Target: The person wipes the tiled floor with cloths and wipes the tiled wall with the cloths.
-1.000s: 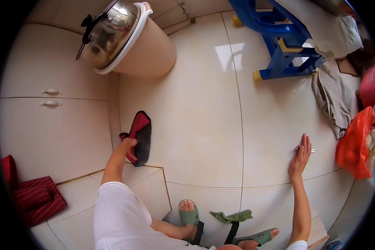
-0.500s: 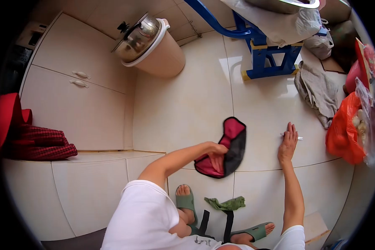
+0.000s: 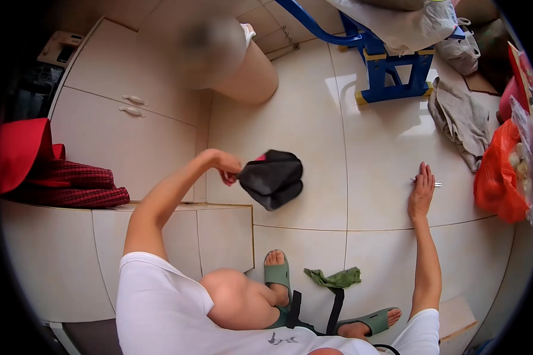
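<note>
My left hand [image 3: 226, 165] is closed on one edge of a black fabric piece with a pink lining [image 3: 272, 179], held over the tiled floor. Its black side faces up, and a little pink shows at the top edge. On the floor to the right, my right hand [image 3: 421, 192] lies flat with its fingers stretched out. A slim metal object [image 3: 437, 185] sticks out from beneath it on both sides; its middle is hidden, so I cannot tell its kind. Between my slippered feet lies a crumpled green cloth [image 3: 334, 277].
A beige bin [image 3: 251, 77] stands by the cabinet [image 3: 118, 142], its top behind a blur. A blue stand [image 3: 391, 77], a grey cloth [image 3: 459, 121] and an orange bag [image 3: 498, 177] line the right side. Red checked fabric [image 3: 83, 183] lies at left.
My left hand has moved left and up with the fabric piece, which has turned from pink side to black side. My right hand stays over the metal object. The view has shifted slightly.
</note>
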Tool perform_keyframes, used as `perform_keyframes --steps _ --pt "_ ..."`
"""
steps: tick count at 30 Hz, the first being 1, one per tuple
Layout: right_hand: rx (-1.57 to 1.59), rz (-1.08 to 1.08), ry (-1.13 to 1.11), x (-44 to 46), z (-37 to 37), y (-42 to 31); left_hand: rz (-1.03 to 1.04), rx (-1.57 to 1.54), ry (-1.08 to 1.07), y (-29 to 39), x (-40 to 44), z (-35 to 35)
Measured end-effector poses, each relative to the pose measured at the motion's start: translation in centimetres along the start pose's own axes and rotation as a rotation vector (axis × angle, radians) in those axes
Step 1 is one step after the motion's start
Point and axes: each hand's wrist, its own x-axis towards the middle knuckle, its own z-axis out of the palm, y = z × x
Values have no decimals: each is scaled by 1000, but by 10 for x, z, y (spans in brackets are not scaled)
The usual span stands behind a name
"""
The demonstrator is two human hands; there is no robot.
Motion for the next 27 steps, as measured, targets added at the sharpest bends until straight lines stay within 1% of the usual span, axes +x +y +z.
perform_keyframes --steps 1,3,4,5,6,7,9,10,11,14,15,18,19,20,22,24,26,27 --pt "-4 5 -6 1 0 1 -160 70 80 -23 2 -10" --pt "-11 3 -14 1 0 1 -375 228 100 -40 -3 -8" --pt "-17 0 -17 2 0 1 -326 421 243 -73 21 -11" --pt "-14 0 -18 3 0 1 -273 611 388 -121 68 -18" --pt "-9 0 -22 3 -1 -1 -219 797 531 -153 110 -23" --pt "-5 -2 -24 4 -2 -2 -250 640 522 -155 138 -32" --pt "3 2 -28 2 -2 -4 -92 230 803 -163 179 -11" --pt "4 1 -21 6 -2 -4 -6 16 939 -156 194 -6" --pt "0 -1 -27 6 -2 -5 -183 -131 769 -127 177 -3" --pt "-8 -3 -29 10 -3 -6 -331 -485 1149 -125 219 2" --pt "-4 -3 -32 10 -2 -6 -314 -584 1300 -127 223 0" --pt "-8 -3 -43 10 -3 -9 -252 -514 1080 -142 218 -1" --pt "-10 1 -40 11 -3 -10 -308 -498 1253 -146 240 3" --pt "-10 7 -34 13 -2 -11 -369 -505 1283 -151 259 6" --pt "-5 16 -36 12 -3 -15 -507 -518 1330 -65 216 37" --pt "-15 19 -40 11 0 -13 -478 -392 1488 -37 234 56" --pt "-18 17 -35 11 -1 -13 -309 -300 1504 4 224 77" --pt "-13 12 -33 11 -3 -15 -189 -235 1521 26 221 92"
